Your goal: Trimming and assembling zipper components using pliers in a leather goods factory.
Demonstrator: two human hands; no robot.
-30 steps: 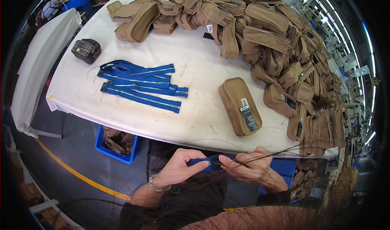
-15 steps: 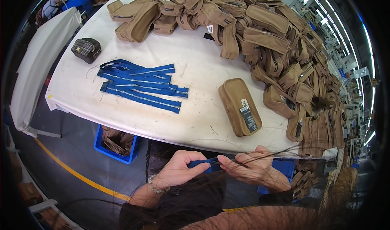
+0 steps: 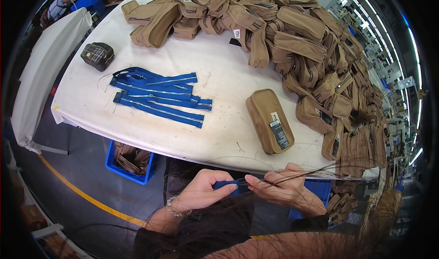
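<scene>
Just off the table's near edge, my left hand pinches a blue zipper between thumb and fingers; most of its length is hidden. My right hand meets it from the right, fingers closed on a thin dark tool that I cannot make out. The tool's tip reaches the zipper beside my left thumb. On the table to the left lie several blue zippers with pale teeth, spread in a loose stack. A brown pouch with a dark label rests in front of my right hand.
A large heap of brown pouches covers the table's back and right side. A small plaid pouch sits at the left of the white tabletop. Blue bins with brown pieces stand on the floor. Loose hair strands cross the view.
</scene>
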